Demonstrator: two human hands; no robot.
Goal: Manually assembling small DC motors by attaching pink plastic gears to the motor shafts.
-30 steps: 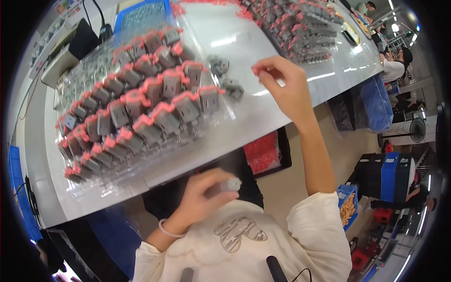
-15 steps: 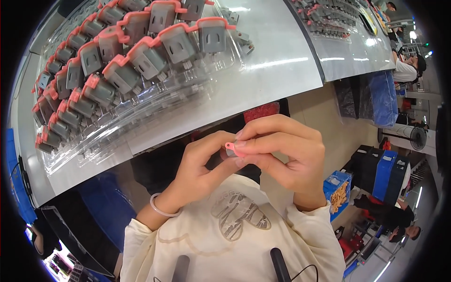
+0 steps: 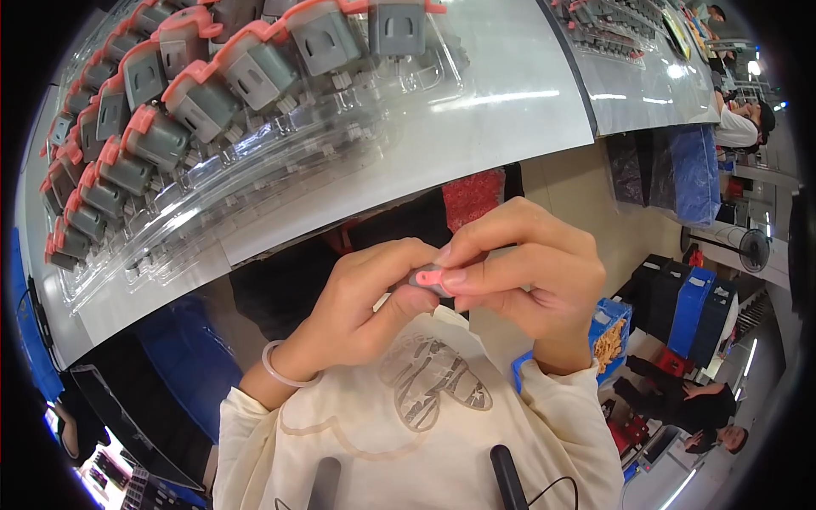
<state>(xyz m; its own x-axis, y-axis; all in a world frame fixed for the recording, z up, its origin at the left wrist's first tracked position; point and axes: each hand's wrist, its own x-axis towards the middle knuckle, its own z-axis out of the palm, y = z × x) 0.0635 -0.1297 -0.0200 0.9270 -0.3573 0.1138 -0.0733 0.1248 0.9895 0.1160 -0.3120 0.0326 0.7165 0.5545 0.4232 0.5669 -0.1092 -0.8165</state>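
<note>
In front of my chest, my left hand (image 3: 365,293) pinches a small grey metal motor (image 3: 416,279) between thumb and fingers, which hide most of it. A pink plastic bracket (image 3: 430,277) with a holed tab sits at the motor's end. My right hand (image 3: 540,272) is closed, with thumb and fingertips gripping the bracket's right side. On the table at the upper left, a clear plastic tray (image 3: 170,223) carries rows of grey motors (image 3: 268,75) with pink brackets along their tops.
The light grey table (image 3: 510,102) has its near edge just beyond my hands. Further right is a second table (image 3: 654,102) with more motors. A blue crate (image 3: 614,340) of tan pieces stands low at my right. A fan (image 3: 752,248) and other people (image 3: 693,404) are beyond.
My hands have shifted slightly right, and the bracket's tab shows more fully. The tray and its motors sit higher and further left in view.
</note>
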